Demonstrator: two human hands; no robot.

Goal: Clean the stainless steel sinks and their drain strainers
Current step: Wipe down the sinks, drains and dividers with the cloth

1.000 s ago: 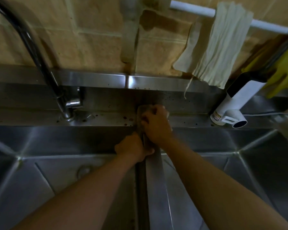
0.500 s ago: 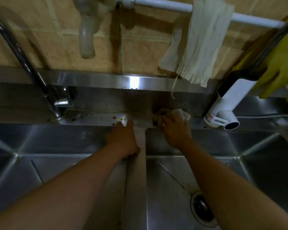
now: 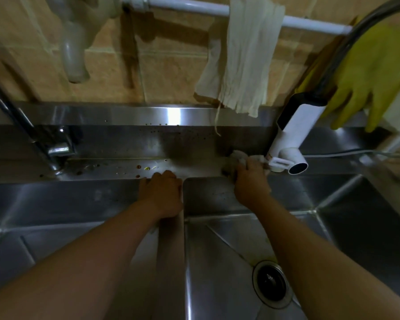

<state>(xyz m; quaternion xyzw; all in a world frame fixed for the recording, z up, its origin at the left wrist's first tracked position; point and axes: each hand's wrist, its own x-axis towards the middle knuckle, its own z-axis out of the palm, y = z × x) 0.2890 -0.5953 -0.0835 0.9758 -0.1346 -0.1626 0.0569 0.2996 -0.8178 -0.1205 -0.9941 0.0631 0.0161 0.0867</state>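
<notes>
Nearest the camera, two bare forearms reach forward over a double stainless steel sink. In the right basin (image 3: 229,262) the round drain strainer (image 3: 273,284) sits at the bottom, dark in the middle with a metal ring around it, and yellowish grime lies just above it. The left basin (image 3: 62,229) lies on the other side of the divider (image 3: 171,250) that runs between the two bowls. The left hand (image 3: 163,196) rests on the far end of that divider where it meets the back ledge, fingers curled over the edge and close together, holding nothing that can be seen. Further on, the right hand (image 3: 249,181) presses a pale cloth (image 3: 239,157) onto the back ledge (image 3: 116,168), its fingers bent down over the cloth and gripping it, just beside the white faucet body (image 3: 291,135). Small red and yellow specks dot the ledge to the left, near the base of a chrome tap (image 3: 56,151). On the tiled wall behind, a white pipe (image 3: 187,5) carries a hanging off-white rag (image 3: 245,56), and a yellow rubber glove (image 3: 370,70) hangs at the right.
</notes>
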